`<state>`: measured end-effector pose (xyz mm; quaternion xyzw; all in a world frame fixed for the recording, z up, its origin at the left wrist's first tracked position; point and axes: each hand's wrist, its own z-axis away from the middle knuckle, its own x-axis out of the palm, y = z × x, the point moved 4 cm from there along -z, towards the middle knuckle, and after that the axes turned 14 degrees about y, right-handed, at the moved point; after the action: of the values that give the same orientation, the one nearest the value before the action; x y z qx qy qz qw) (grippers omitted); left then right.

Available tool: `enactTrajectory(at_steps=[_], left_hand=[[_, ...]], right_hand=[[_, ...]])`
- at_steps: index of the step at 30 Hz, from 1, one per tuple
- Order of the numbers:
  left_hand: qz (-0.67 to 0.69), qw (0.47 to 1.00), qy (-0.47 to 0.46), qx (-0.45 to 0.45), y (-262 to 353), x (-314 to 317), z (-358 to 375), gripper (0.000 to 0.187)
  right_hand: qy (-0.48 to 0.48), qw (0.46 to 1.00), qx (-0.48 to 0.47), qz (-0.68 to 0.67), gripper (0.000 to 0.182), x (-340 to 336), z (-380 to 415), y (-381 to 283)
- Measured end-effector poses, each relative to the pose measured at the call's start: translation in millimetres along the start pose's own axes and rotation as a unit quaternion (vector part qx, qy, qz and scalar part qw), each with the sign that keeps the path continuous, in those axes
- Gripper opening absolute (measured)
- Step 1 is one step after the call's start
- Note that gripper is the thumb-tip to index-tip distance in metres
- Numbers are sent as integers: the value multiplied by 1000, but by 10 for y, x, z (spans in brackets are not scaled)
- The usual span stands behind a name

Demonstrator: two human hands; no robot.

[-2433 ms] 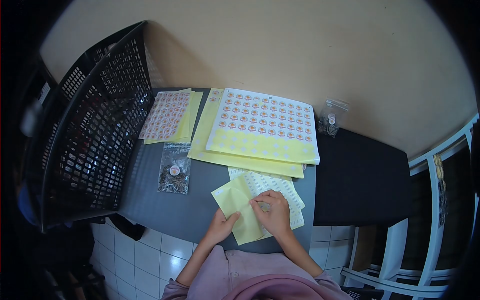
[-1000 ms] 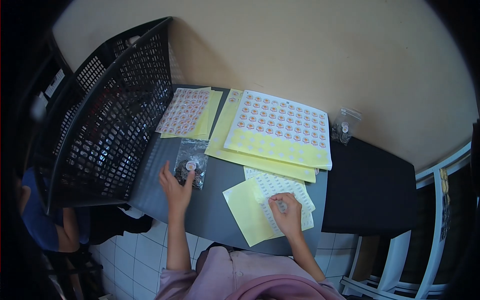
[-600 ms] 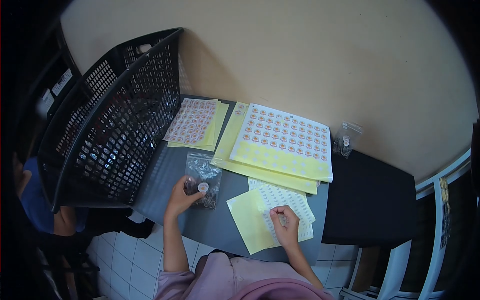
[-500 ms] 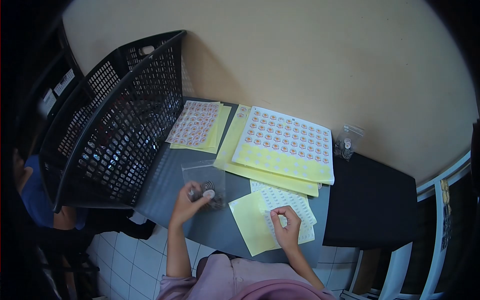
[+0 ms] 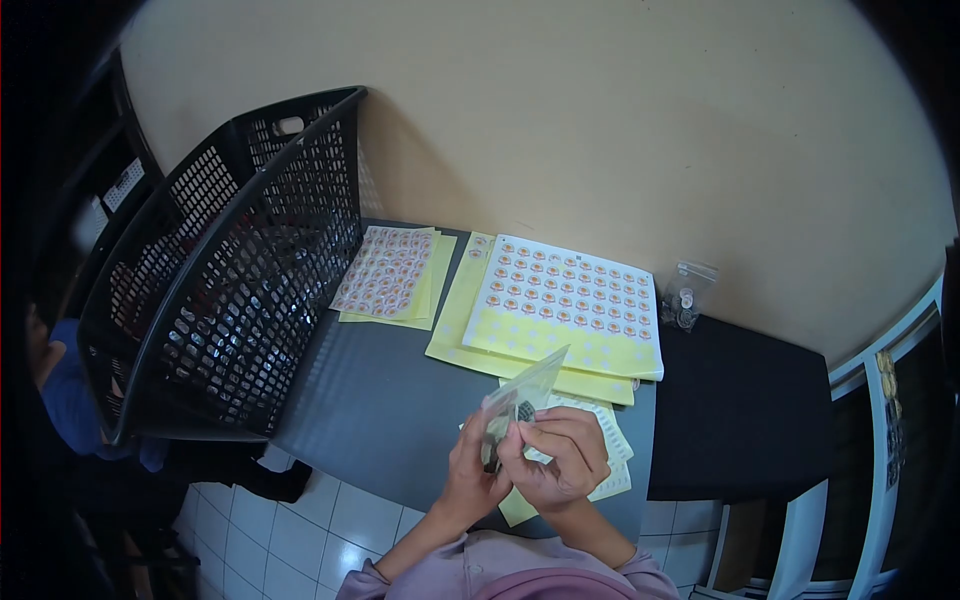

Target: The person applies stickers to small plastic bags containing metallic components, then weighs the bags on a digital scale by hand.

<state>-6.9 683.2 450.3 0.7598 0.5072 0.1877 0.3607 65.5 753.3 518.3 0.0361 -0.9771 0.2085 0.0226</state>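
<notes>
A clear zip bag [image 5: 535, 382] with dark round pieces in it is held up, tilted, over the near edge of the table. My left hand [image 5: 470, 470] is closed around its lower left side. Against the front of the bag, my right hand [image 5: 562, 458] has thumb and fingers pinched together; anything small between them is hidden. Under and behind my hands lie sheets of small pale labels [image 5: 612, 480] and a yellow backing sheet [image 5: 517, 510], both partly covered.
A black plastic basket [image 5: 225, 225] stands on the grey table [image 5: 350, 375] at left. Sticker sheets [image 5: 385, 270] and a larger stack of sticker sheets [image 5: 570, 290] lie toward the wall. Another filled zip bag [image 5: 688, 295] rests on a black surface [image 5: 740, 410]. A person in blue [image 5: 70, 390] is at far left.
The left hand has lifted the zip bag off the table and brought it right, toward me. My right hand has moved from above the label sheet to the bag.
</notes>
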Motion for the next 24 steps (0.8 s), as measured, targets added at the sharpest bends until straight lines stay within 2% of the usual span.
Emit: enactTrajectory(at_steps=[3, 5, 13, 16, 17, 18, 20, 24], left_hand=[[2, 1000, -4, 0, -55, 8, 83, 71], [-6, 998, 7, 66, 5, 21, 59, 75], [-16, 995, -42, 88, 97, 85, 3, 75], [-15, 992, -40, 115, 86, 110, 8, 73], [-10, 992, -38, 122, 81, 109, 15, 72], [-8, 991, -44, 124, 88, 115, 20, 72], [43, 995, -52, 76, 74, 114, 6, 68], [103, 991, -59, 56, 22, 82, 11, 63]], right_hand=[[-1, 1000, -3, 22, 17, -25, -14, -33], [8, 999, -4, 31, 16, -30, -36, -43], [12, 999, -4, 31, 14, -25, -34, -35], [7, 1000, 22, 14, 13, -29, -31, 0], [0, 998, 60, -7, 13, -26, -24, 28], [-5, 995, 98, -29, 13, -22, -14, 57], [-20, 992, 116, -42, 15, -8, 11, 94], [-61, 986, 141, -70, 24, 8, 74, 108]])
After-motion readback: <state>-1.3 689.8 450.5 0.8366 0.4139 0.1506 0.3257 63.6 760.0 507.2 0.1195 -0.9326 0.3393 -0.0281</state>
